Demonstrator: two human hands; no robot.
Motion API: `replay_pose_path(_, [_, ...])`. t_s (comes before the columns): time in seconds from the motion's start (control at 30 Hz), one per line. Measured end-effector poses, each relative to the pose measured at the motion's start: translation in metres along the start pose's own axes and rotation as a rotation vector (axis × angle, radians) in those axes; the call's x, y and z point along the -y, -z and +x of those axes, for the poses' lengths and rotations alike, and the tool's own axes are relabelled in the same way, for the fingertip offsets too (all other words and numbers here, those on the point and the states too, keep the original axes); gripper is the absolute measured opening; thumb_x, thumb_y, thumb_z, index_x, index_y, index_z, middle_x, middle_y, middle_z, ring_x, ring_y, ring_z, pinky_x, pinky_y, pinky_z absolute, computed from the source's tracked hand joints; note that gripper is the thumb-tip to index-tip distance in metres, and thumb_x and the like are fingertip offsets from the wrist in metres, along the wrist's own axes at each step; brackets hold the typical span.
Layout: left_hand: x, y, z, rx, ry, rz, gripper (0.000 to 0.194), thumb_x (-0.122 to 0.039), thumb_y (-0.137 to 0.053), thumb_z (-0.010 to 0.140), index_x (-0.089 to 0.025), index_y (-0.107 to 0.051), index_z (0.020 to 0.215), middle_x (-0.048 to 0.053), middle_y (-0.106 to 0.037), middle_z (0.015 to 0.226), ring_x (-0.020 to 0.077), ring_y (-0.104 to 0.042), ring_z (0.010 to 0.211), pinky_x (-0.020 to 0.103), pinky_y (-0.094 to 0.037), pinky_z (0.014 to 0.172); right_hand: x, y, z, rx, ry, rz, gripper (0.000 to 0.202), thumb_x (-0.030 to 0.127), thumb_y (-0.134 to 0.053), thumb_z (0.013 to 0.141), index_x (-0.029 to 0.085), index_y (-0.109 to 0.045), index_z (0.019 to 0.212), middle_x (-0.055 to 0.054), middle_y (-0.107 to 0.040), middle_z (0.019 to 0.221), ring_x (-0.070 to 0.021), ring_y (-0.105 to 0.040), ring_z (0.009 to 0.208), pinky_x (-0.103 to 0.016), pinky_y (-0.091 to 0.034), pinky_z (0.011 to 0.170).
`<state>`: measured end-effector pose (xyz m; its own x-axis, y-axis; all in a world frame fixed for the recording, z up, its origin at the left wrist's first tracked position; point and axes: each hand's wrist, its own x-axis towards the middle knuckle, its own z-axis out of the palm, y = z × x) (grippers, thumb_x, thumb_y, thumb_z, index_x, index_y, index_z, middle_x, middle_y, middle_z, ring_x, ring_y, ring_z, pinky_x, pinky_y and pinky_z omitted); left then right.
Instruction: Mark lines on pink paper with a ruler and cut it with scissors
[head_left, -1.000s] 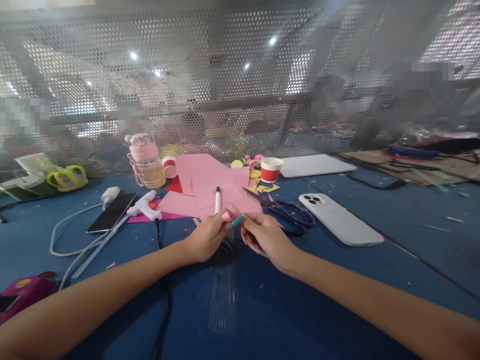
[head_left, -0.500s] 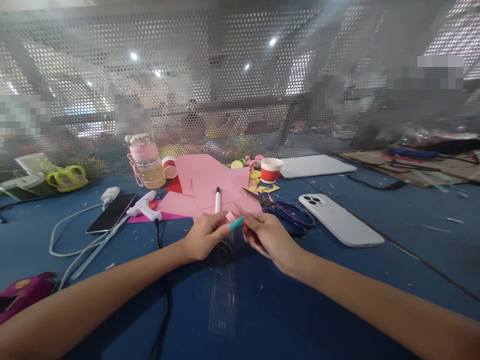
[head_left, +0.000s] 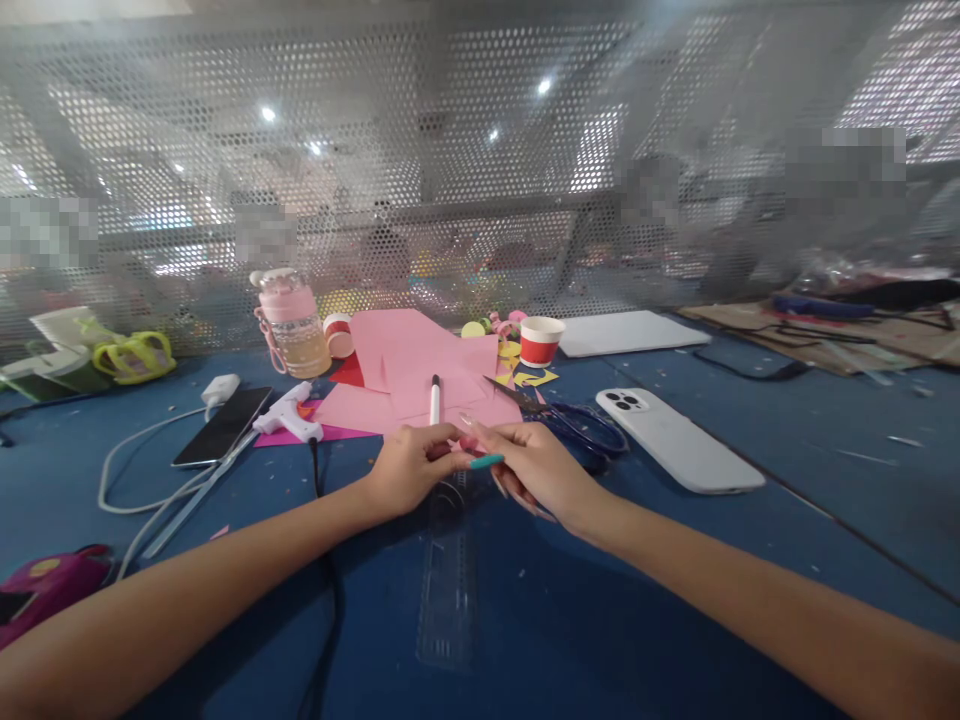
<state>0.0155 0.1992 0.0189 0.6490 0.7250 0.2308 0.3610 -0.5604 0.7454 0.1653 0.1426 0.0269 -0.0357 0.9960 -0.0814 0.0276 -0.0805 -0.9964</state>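
My left hand and my right hand meet at the middle of the table. Between their fingertips is a small pink piece, mostly hidden by the fingers; both hands pinch it. Just beyond the hands lie pink paper sheets with a black-capped white marker on them. Blue-handled scissors rest right behind my right hand, blades on the paper. A clear ruler lies below the hands, towards me.
On the left are a white glue gun, a black phone and a pink-lidded bottle. To the right lie a white phone and a red-and-white cup. A perforated metal screen stands behind.
The fingertips have drawn closer together over the pink piece, which now shows less. My left thumb has turned flatter and points to the right.
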Motion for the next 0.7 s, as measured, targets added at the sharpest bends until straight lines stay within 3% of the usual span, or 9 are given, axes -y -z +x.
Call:
replay_pose_path(0.1, [-0.0016, 0.0006, 0.0005, -0.010, 0.046, 0.064, 0.029, -0.039, -0.058, 0.076, -0.012, -0.062, 0.085, -0.008, -0.037, 0.048, 0.0076, -0.029, 0.046, 0.020, -0.021, 0.045, -0.0034, -0.0004, 0.0015, 0.014, 0.022, 0.028, 0.041, 0.054, -0.056, 0.072, 0.017, -0.052, 0.053, 0.008, -0.040, 0.028, -0.0031, -0.028, 0.019, -0.015, -0.017, 0.023])
replay_pose_path(0.33, [0.0043, -0.0031, 0.0033, 0.016, 0.017, -0.028, 0.039, -0.049, -0.051, 0.079, -0.012, -0.059, 0.069, -0.005, -0.041, 0.052, 0.0089, -0.033, 0.049, 0.021, -0.026, 0.046, -0.0096, -0.0051, 0.0022, -0.002, 0.054, 0.106, 0.046, 0.057, -0.062, 0.064, 0.018, -0.047, 0.045, 0.007, -0.042, 0.029, -0.0033, -0.033, 0.022, -0.015, -0.019, 0.023])
replay_pose_path(0.57, [-0.0005, -0.0016, 0.0001, 0.046, -0.011, -0.017, 0.038, -0.045, -0.052, 0.079, -0.011, -0.061, 0.094, -0.008, -0.033, 0.050, 0.0080, -0.026, 0.046, 0.021, -0.020, 0.045, -0.0077, -0.0048, -0.0002, -0.017, 0.040, 0.144, 0.049, 0.060, -0.059, 0.066, 0.017, -0.049, 0.044, 0.008, -0.038, 0.027, -0.0022, -0.028, 0.020, -0.015, -0.016, 0.023])
replay_pose_path(0.7, [-0.0044, -0.0005, -0.0023, 0.089, -0.071, -0.009, 0.040, -0.044, -0.035, 0.088, -0.012, -0.060, 0.089, -0.005, -0.043, 0.053, 0.0096, -0.037, 0.050, 0.022, -0.030, 0.049, -0.0078, -0.0053, -0.0008, -0.034, 0.033, 0.158, 0.049, 0.061, -0.062, 0.062, 0.018, -0.046, 0.044, 0.007, -0.039, 0.027, -0.0023, -0.029, 0.020, -0.015, -0.015, 0.023])
